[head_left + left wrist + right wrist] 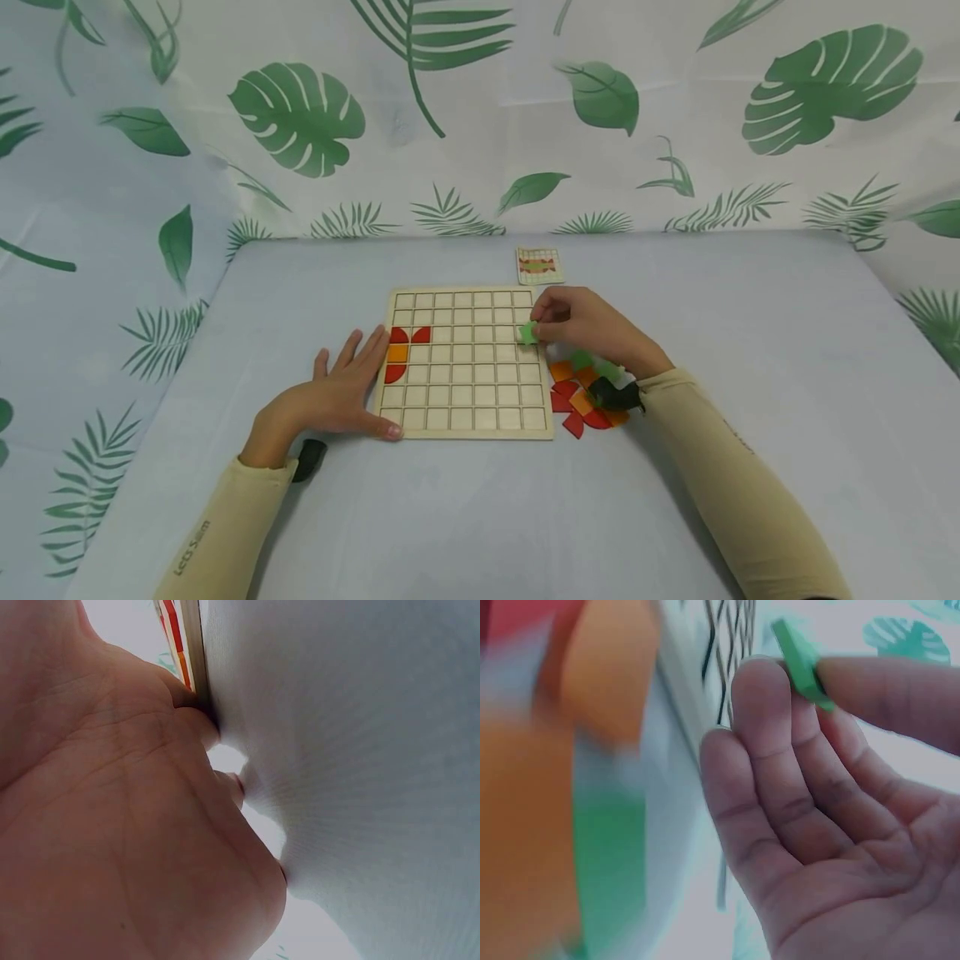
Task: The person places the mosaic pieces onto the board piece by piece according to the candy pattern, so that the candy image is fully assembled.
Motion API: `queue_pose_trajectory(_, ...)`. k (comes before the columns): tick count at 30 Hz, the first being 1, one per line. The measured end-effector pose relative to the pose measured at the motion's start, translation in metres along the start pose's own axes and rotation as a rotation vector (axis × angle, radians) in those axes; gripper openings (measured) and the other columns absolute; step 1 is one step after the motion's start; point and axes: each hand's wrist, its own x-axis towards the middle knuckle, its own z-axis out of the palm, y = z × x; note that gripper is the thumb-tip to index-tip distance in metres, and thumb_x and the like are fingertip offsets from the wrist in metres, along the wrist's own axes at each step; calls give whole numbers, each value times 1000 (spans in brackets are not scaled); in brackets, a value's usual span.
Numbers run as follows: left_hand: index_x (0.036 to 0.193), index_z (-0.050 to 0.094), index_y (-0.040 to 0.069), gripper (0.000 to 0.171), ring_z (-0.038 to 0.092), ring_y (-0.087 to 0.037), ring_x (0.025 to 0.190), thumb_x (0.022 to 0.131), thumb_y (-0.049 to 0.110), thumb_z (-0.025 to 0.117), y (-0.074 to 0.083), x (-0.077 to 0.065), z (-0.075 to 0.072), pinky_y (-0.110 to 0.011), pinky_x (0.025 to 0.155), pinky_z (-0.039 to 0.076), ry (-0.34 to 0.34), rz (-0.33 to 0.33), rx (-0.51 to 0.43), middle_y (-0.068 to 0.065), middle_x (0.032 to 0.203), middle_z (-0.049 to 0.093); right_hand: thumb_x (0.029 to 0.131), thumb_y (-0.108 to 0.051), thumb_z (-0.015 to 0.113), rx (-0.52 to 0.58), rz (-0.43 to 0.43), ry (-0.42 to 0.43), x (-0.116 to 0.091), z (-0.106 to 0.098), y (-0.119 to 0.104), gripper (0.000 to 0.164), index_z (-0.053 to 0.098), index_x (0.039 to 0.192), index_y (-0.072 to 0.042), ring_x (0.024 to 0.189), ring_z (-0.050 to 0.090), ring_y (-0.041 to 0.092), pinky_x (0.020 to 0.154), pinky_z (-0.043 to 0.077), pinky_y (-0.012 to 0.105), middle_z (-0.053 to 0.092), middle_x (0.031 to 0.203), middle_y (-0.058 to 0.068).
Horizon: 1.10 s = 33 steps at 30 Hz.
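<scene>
A square wooden grid board [465, 364] lies on the table. Along its left side sit several red quarter-round tiles [422, 335] and one orange square tile [397, 354]. My left hand [330, 400] rests at the board's left edge, fingers spread, thumb at the lower left corner. Above the board's right columns, my right hand [588, 325] pinches a small green tile [528, 333] between thumb and fingers. In the right wrist view the green tile [802, 667] stands on edge in that pinch; its full outline is partly hidden.
Right of the board lies a loose pile of red, orange and green tiles [573, 425], partly under the right wrist. A small pattern card [539, 266] showing a red and green design lies behind the board's far right corner. A leaf-print cloth [465, 117] hangs behind the table.
</scene>
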Motion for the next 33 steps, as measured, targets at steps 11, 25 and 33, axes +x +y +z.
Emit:
queue_pose_trajectory(11, 170, -7, 3, 142, -20, -42, 160, 81, 56, 90, 0, -2, 0, -74, 118, -15, -7, 1, 6, -14, 178, -15, 100, -7, 69, 227, 14, 1, 6, 34, -14, 15, 65, 112, 2, 93, 75, 32, 94, 52, 42, 74, 100, 17)
queue_pose_trajectory(25, 170, -5, 2, 142, -20, -41, 161, 81, 55, 91, -1, 2, 0, -75, 118, -14, 5, -9, 19, -14, 179, -13, 100, -12, 72, 232, 31, 40, 14, 55, -32, 14, 69, 111, -3, 93, 68, 34, 81, 47, 39, 74, 97, 16)
queue_pose_trajectory(33, 171, -5, 4, 141, -19, -41, 161, 81, 56, 90, -2, 4, 1, -74, 118, -14, -1, -10, 9, -13, 179, -13, 97, -7, 74, 308, 45, 45, 36, 78, -52, 11, 71, 106, -1, 91, 71, 34, 83, 54, 39, 74, 90, 10)
